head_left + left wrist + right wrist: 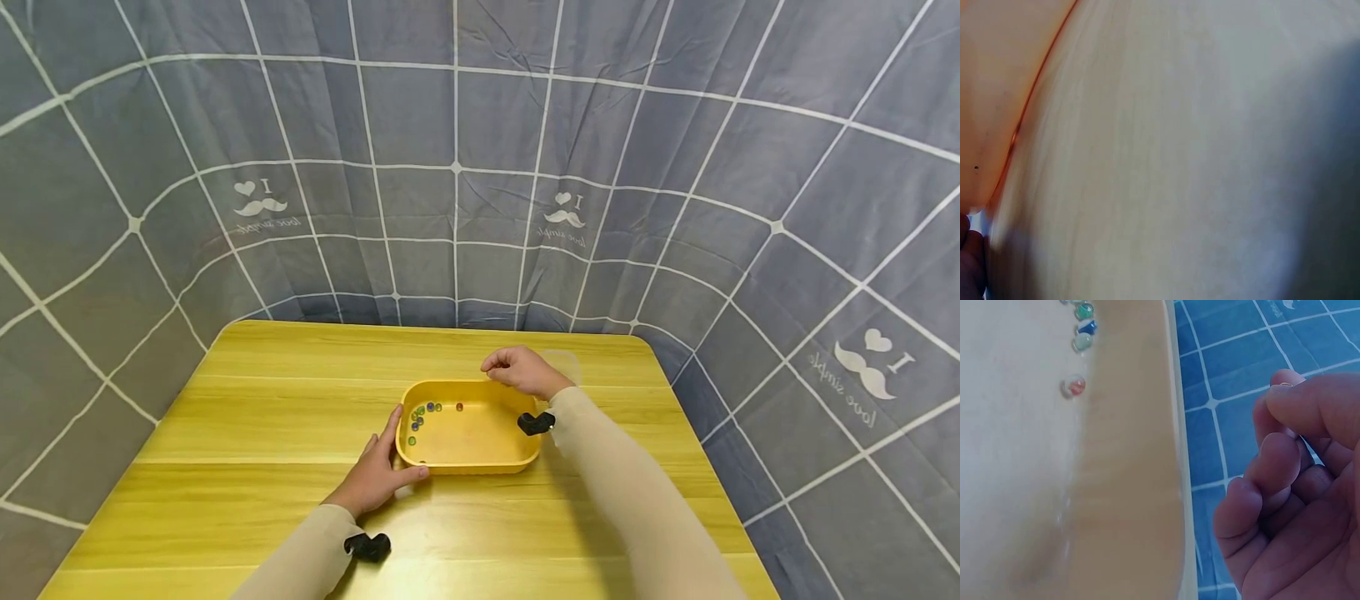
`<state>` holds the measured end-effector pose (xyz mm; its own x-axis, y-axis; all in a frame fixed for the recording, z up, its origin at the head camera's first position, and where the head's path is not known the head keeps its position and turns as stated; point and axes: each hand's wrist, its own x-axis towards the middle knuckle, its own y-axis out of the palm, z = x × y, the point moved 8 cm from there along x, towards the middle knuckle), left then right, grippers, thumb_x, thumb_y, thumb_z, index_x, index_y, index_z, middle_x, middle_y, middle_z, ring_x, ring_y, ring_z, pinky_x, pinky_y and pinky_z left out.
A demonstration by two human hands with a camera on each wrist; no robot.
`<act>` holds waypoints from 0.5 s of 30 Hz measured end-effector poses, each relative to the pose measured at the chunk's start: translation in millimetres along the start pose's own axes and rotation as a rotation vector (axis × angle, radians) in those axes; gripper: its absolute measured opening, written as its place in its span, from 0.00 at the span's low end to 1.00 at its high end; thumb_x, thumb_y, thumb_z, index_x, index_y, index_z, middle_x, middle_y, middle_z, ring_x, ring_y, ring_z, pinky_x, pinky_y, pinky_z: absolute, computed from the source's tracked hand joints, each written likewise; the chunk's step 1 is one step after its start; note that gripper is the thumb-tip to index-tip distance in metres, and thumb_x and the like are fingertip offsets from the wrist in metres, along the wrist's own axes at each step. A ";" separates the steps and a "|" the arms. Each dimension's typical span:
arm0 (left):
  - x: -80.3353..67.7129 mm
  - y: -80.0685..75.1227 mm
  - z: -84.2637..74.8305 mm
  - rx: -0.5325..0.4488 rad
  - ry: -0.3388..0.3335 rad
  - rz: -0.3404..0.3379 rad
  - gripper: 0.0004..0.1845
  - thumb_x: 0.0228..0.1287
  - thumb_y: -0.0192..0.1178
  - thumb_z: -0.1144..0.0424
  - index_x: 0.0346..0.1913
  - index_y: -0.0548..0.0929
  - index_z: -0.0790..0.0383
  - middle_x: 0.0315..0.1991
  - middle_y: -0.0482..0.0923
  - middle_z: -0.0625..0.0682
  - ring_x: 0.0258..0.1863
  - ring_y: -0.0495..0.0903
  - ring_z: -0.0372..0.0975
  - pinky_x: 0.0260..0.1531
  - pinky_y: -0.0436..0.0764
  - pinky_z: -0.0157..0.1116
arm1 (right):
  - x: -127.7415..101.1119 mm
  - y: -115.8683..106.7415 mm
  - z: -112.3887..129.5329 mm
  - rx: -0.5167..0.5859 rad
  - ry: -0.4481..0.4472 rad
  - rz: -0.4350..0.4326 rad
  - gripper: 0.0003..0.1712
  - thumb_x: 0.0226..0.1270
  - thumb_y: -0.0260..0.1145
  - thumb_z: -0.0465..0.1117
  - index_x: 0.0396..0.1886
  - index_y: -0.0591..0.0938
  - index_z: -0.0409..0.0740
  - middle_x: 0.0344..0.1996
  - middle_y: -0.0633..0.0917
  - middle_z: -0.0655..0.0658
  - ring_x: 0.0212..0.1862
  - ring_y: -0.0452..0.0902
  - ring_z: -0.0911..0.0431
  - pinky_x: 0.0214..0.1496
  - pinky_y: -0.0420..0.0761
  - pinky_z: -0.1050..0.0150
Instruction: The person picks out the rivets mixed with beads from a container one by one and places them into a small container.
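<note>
Your left hand [375, 479] rests against the near-left corner of the yellow tray [480, 463], thumb along the front wall and fingers straight up the left side — bracing it, not clasping it. Your right hand [521, 371] hovers over the tray's far-right rim with its fingers curled in; the right wrist view shows the fingertips [1285, 394] pinched together, but whether a marble sits between them you cannot tell. The marbles [420, 414] lie bunched in the tray's far-left corner, one [459, 407] a little apart toward the middle. The risk is at the rim: anything let go there could strike the wall, bounce out and roll across the wooden table [247, 417] — and a nudge from the bracing hand would scatter the cluster.
</note>
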<state>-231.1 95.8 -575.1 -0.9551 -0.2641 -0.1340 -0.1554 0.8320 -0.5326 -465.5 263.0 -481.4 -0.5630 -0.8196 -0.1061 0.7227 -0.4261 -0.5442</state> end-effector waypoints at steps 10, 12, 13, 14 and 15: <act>-3.7 -2.0 1.1 0.007 0.006 0.007 0.67 0.59 0.76 0.38 0.87 0.36 0.37 0.84 0.57 0.56 0.85 0.34 0.65 0.80 0.36 0.68 | -9.8 -13.6 -8.1 -0.012 0.009 -0.032 0.12 0.80 0.62 0.37 0.54 0.87 0.39 0.48 0.86 0.32 0.36 0.73 0.55 0.41 0.78 0.63; -4.4 -2.5 1.3 0.007 0.008 0.009 0.67 0.59 0.76 0.38 0.87 0.36 0.36 0.84 0.57 0.56 0.85 0.34 0.65 0.80 0.36 0.68 | -12.4 -16.9 -9.9 -0.016 0.016 -0.043 0.12 0.80 0.62 0.38 0.54 0.87 0.40 0.53 0.86 0.31 0.40 0.75 0.54 0.46 0.79 0.62; -4.7 -2.7 1.5 0.007 0.008 0.010 0.66 0.59 0.76 0.38 0.87 0.36 0.36 0.84 0.57 0.56 0.85 0.34 0.65 0.80 0.36 0.69 | -13.6 -18.7 -10.7 -0.016 0.019 -0.049 0.12 0.80 0.62 0.38 0.54 0.87 0.40 0.54 0.86 0.31 0.41 0.77 0.53 0.47 0.80 0.61; -5.0 -2.9 1.6 0.007 0.010 0.011 0.66 0.59 0.76 0.38 0.87 0.36 0.36 0.84 0.57 0.56 0.85 0.34 0.65 0.80 0.36 0.69 | -14.4 -20.6 -12.6 -0.020 0.022 -0.056 0.12 0.80 0.62 0.38 0.54 0.87 0.40 0.54 0.86 0.31 0.43 0.77 0.53 0.49 0.81 0.61; -5.2 -3.1 1.6 0.008 0.013 0.011 0.66 0.59 0.76 0.38 0.87 0.36 0.36 0.84 0.57 0.57 0.85 0.35 0.65 0.80 0.36 0.68 | -15.9 -22.9 -14.0 -0.027 0.030 -0.065 0.12 0.80 0.63 0.39 0.54 0.87 0.41 0.55 0.86 0.33 0.45 0.78 0.53 0.51 0.81 0.60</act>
<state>-225.2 93.8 -574.0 -0.9601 -0.2482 -0.1290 -0.1427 0.8312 -0.5373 -478.7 291.2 -478.9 -0.6204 -0.7786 -0.0943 0.6732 -0.4670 -0.5733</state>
